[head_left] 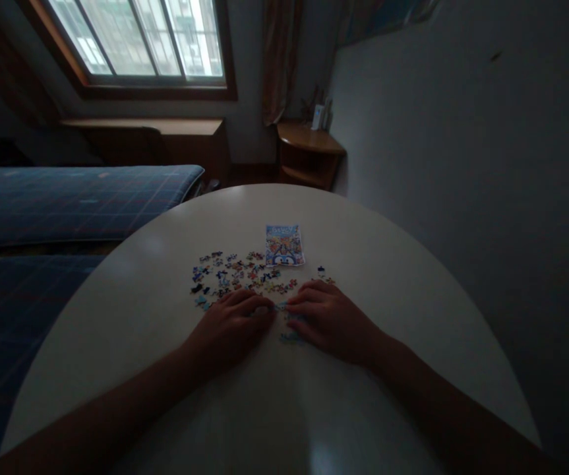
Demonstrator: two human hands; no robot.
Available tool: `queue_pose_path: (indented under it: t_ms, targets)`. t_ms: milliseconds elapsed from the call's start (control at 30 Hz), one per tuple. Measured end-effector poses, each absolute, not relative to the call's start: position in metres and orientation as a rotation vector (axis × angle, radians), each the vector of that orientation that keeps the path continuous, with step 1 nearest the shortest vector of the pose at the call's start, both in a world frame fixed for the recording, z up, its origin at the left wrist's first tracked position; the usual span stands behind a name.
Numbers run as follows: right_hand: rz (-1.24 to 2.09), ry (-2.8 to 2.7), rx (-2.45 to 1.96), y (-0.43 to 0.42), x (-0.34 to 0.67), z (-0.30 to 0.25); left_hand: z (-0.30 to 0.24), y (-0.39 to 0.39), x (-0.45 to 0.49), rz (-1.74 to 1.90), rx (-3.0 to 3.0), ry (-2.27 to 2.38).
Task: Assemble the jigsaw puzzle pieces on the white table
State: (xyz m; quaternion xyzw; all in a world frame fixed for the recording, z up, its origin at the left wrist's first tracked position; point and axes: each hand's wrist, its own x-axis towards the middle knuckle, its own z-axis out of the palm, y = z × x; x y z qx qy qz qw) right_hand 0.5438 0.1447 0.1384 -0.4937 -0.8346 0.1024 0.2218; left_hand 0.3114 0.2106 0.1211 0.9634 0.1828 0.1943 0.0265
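Both my hands rest on a round white table (403, 284). My left hand (232, 323) lies palm down, fingers curled toward the middle, fingertips pressed on small jigsaw pieces (280, 307). My right hand (331, 316) faces it, fingers bent, fingertips touching the same pieces; a few joined blue pieces (291, 338) peek out under it. Several loose colourful puzzle pieces (237, 270) lie scattered just beyond my hands. A small printed picture card (284, 245) lies behind them. The room is dim and the pieces under my fingers are hard to make out.
A bed with a blue checked cover (66, 201) runs along the left of the table. A grey wall (486, 132) is close on the right. A wooden corner shelf (308, 148) and a window (140, 39) are at the back.
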Motion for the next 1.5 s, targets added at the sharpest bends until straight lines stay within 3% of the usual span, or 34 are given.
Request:
queue_pose_path:
  t_ms: [200, 567, 1233, 1500]
  targets:
    - [0.283, -2.145, -1.560, 0.159, 0.536, 0.133, 0.121, 0.210, 0.321, 0.730, 2.889, 0.632]
    - [0.262, -2.432, -1.751, 0.180, 0.535, 0.151, 0.117, 0.208, 0.317, 0.758, 2.932, 0.615]
    - [0.338, -2.373, -1.820, 0.171, 0.528, 0.157, 0.116, 0.209, 0.317, 0.750, 2.993, 0.581]
    - [0.325, -2.430, -1.566, 0.166, 0.538, 0.149, 0.115, 0.209, 0.316, 0.758, 3.001, 0.582]
